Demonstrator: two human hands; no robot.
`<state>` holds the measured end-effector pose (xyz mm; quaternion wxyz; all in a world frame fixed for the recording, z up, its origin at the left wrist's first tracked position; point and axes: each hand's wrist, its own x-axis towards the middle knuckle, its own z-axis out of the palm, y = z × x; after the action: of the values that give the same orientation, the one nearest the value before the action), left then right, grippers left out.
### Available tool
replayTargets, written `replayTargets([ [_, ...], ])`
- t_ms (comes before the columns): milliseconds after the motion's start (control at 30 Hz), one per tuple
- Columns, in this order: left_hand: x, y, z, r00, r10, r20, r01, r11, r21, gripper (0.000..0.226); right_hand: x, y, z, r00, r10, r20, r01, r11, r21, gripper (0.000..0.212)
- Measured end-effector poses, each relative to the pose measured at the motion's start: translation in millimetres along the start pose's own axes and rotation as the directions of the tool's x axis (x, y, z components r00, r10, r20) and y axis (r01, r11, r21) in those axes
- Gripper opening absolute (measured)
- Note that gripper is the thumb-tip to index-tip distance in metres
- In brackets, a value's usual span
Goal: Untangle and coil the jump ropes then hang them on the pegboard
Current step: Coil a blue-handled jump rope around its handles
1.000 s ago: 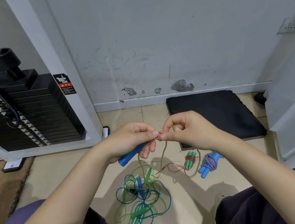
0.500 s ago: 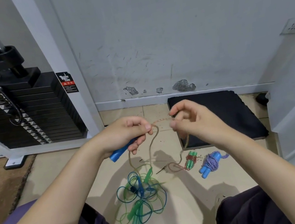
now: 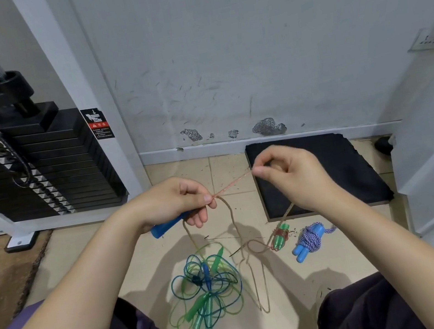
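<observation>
1. Pinching thin tan-red speckled rope (image 3: 232, 184) at its fingertips, left hand (image 3: 172, 204) also grips blue plastic handle (image 3: 163, 227).
2. Right hand (image 3: 290, 174) pinches the same rope, taut between both hands.
3. Rope slack loops down to tiled floor (image 3: 286, 268).
4. Tangled blue-green plastic ropes (image 3: 205, 285) on near floor.
5. Coiled purple-white rope with blue handles (image 3: 308, 239) at right, beside black foam mat (image 3: 326, 168).

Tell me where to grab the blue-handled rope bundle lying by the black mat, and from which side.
Grip the blue-handled rope bundle across its wrapped middle, where the purple-white cord binds both handles, coming from above. It lies flat on the floor, handles side by side, so a pinch over the wrap probably lifts everything without loosening the coil.
</observation>
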<state>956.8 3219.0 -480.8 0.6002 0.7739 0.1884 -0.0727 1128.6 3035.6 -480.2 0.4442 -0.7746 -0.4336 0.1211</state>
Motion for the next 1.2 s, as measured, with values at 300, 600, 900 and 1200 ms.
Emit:
replayTargets([
  [300, 3.7, 7.4, 23.9, 0.994, 0.110, -0.005, -0.110, 0.988, -0.105, 0.021, -12.0, -7.8, 20.0, 0.940, 0.005, 0.341, -0.086, 0.971, 0.222, 0.037],
  [600, -0.8, 7.3, 2.8, 0.999, 0.041, -0.009, -0.041, 0.999, -0.004, 0.022, -2.2, -4.1, 5.5, 0.996, 0.027, 0.085, -0.039, 0.990, 0.135, 0.003],
  [900, 5.5, 4.5, 28.8, 0.990, 0.137, -0.036, -0.139, 0.989, -0.048, 0.019, -11.8, -7.8, 24.2, 0.962, -0.007, 0.275, -0.049, 0.979, 0.197, 0.036],
  [1200, 10.0, -9.4, 12.0, 0.999, -0.015, 0.048, 0.007, 0.987, 0.160, 0.018, -6.6, -11.5, 14.5, 0.978, -0.061, 0.200, 0.121, 0.946, -0.302, 0.010],
])
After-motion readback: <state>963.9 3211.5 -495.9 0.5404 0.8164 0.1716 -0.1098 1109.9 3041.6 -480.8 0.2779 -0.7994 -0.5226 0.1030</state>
